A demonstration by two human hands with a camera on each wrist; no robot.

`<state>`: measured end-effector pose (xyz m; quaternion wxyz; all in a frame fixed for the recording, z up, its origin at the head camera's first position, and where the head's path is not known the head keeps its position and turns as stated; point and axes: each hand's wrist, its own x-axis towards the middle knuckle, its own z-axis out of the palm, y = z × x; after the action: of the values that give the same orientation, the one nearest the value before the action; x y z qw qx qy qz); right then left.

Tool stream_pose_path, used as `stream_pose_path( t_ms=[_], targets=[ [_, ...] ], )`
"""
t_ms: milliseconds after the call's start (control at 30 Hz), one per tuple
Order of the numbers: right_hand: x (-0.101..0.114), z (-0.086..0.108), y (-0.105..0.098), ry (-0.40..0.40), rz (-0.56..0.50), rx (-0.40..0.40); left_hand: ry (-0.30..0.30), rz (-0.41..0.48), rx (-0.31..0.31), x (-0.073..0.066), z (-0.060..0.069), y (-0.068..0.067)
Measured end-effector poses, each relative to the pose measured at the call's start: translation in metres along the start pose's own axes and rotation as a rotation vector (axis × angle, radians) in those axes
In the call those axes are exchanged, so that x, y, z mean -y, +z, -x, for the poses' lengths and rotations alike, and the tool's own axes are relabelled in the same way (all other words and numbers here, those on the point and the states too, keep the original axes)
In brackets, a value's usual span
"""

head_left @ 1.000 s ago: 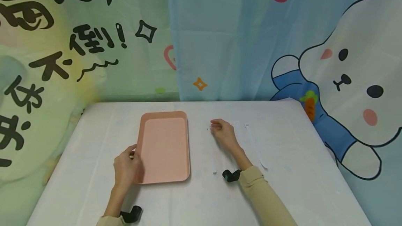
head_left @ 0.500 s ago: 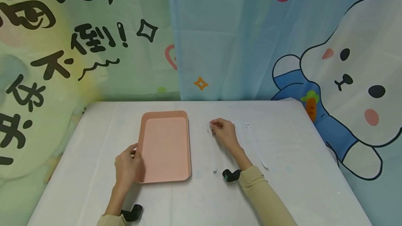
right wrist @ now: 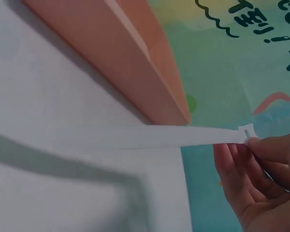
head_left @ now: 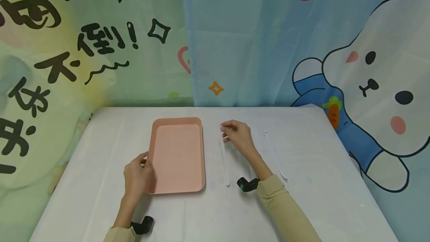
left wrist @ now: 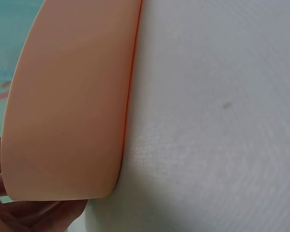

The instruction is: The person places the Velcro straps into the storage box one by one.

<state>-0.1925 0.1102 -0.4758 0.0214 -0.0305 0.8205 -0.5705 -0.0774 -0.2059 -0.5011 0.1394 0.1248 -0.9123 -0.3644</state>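
A pink rectangular tray point(head_left: 177, 156) lies on the white table, left of centre. At its near left edge, my left hand point(head_left: 136, 176) grips the rim; in the left wrist view some fingers point(left wrist: 53, 215) show beyond the tray wall. My right hand point(head_left: 240, 137) pinches the slotted head of a flat white strip that looks like a cable tie point(head_left: 225, 167). That strip runs toward me from the fingertips, beside the tray; the right wrist view shows the head raised between thumb and fingers. Whether its near end touches the table is unclear.
Another white strip point(head_left: 276, 158) lies right of my right forearm. A further pale strip point(head_left: 255, 136) is partly hidden behind the right hand. The white table point(head_left: 201, 219) ends at a printed curtain point(head_left: 235, 47) at the back.
My right hand has lifted slightly and moved a little left and away from me, with the white cable tie now standing out below its fingers. The left hand stays on the tray.
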Motion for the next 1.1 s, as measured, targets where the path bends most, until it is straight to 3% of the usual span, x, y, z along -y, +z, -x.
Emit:
stream_pose_path(
  t_ms=[433,733,1100],
  targets=[
    [0.031,0.000,0.014,-0.006,-0.092,0.049,0.001,0.006,0.008,0.000,-0.002,-0.001],
    [0.043,-0.004,0.045,0.011,-0.184,0.105,0.004,0.009,0.005,0.000,-0.003,-0.003],
    [0.046,-0.007,0.084,0.085,-0.297,0.155,-0.020,0.030,0.014,0.003,-0.003,0.001]
  ],
)
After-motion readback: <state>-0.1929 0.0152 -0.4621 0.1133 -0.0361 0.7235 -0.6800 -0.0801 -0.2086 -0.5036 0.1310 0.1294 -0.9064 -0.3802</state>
